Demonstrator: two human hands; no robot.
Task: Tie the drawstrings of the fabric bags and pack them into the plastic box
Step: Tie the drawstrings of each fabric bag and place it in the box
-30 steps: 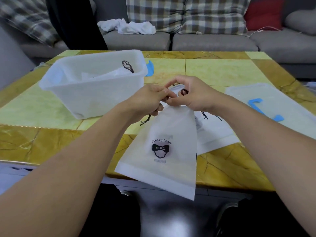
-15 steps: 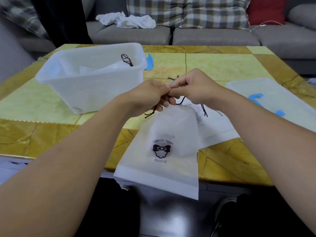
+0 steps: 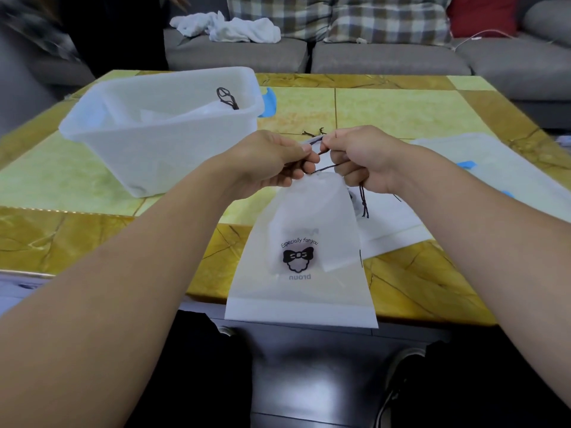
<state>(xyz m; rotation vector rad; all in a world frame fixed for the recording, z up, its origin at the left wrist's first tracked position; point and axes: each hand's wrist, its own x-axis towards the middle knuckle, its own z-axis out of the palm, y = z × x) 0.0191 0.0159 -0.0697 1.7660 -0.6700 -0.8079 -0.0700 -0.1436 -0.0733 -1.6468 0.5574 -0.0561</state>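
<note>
While pinched between both hands above the near table edge, hangs a white drawstring bag [image 3: 304,261] printed with a black bow and "Especially for you", bottom hem past the yellow marble-pattern table [image 3: 401,115]. Left hand [image 3: 268,163] closed on the dark drawstring [image 3: 327,166] at the bag's mouth; right hand [image 3: 363,159] closed on the same cord, loose ends dangling below it. Behind and left, on the table, stands the translucent plastic box [image 3: 148,149], already holding a tied bag [image 3: 197,111]. Under the right forearm, more flat bags [image 3: 392,220].
</note>
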